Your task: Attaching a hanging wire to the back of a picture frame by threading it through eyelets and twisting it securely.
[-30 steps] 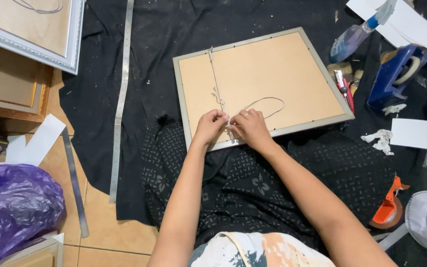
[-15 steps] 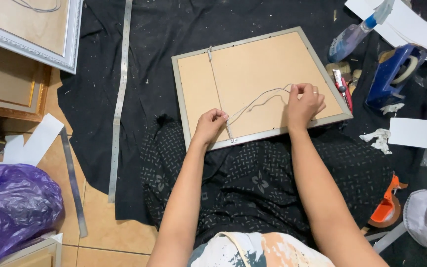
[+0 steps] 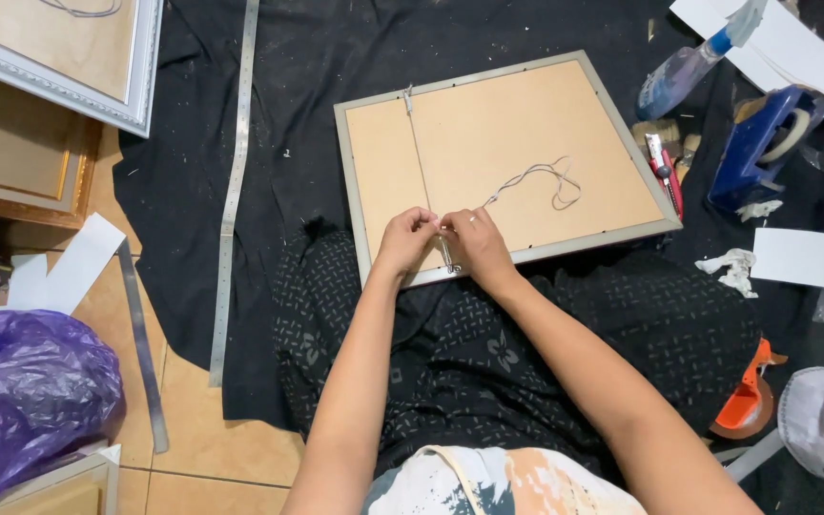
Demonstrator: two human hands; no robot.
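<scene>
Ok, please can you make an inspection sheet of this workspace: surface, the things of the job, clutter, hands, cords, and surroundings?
Surface: black cloth spread over a tan tiled floor.
Job's things: picture frame lying back side up, partly on the person's lap; a small metal hanger at its near edge.
Clutter: long metal ruler, blue tape dispenser, spray bottle, red-handled cutter, white paper scraps, purple plastic bag.
Hands: left hand and right hand meet at the hanger, pinching the cord.
Cords: white cord runs across the backing with a loose loop.
Surroundings: other frames at the upper left.
</scene>
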